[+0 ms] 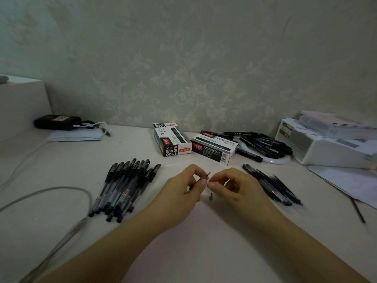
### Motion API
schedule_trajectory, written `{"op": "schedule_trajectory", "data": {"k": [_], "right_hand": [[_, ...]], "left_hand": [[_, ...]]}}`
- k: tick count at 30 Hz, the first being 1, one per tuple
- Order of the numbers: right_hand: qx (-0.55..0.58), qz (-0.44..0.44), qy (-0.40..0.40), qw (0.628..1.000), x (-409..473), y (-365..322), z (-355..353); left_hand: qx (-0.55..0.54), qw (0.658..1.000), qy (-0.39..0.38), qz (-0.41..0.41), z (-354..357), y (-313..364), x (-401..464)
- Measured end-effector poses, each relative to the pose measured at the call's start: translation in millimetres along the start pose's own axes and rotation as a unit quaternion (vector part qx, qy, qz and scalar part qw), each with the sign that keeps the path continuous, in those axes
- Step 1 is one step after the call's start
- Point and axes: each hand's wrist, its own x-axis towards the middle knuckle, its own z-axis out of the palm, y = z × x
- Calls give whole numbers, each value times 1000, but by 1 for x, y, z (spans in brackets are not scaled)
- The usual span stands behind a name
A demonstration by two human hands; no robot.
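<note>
Now left hand [182, 190] fingers pinch thin pen refill [207, 175], tip upward; right hand [236, 185] fingers curled close at tip, grip unclear. Small grey nib piece [211, 196] on bench [61, 160] just beneath fingers.

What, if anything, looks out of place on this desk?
A small dark part lies loose on the table, near the refill that the left hand holds. One thin black rod lies alone at the far right.
</note>
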Motion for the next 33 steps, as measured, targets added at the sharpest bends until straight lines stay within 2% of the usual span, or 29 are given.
{"op": "schedule_trajectory", "data": {"k": [4,8,10,13,15,17,26,33], "right_hand": [[-146,-44,-37,988,0,4,-1],[-186,-64,-53,979,0,6,2],[-157,-58,-32,985,-1,7,2],[17,8,22,1000,2,6,0],[130,42,33,990,4,4,0],[177,51,19,983,4,3,1],[256,77,-27,963,3,4,-1],[227,75,-45,970,3,2,0]], "left_hand": [[68,998,-13,2,-2,-3,-1],[125,992,-27,21,-2,-3,-3],[136,990,-30,29,-2,-3,-3],[132,990,-34,33,-3,-2,-3],[127,990,-38,40,-2,-1,-4],[119,990,-44,52,-1,1,-4],[103,991,-40,76,-5,2,-2],[142,988,-41,38,-6,3,-4]]}}
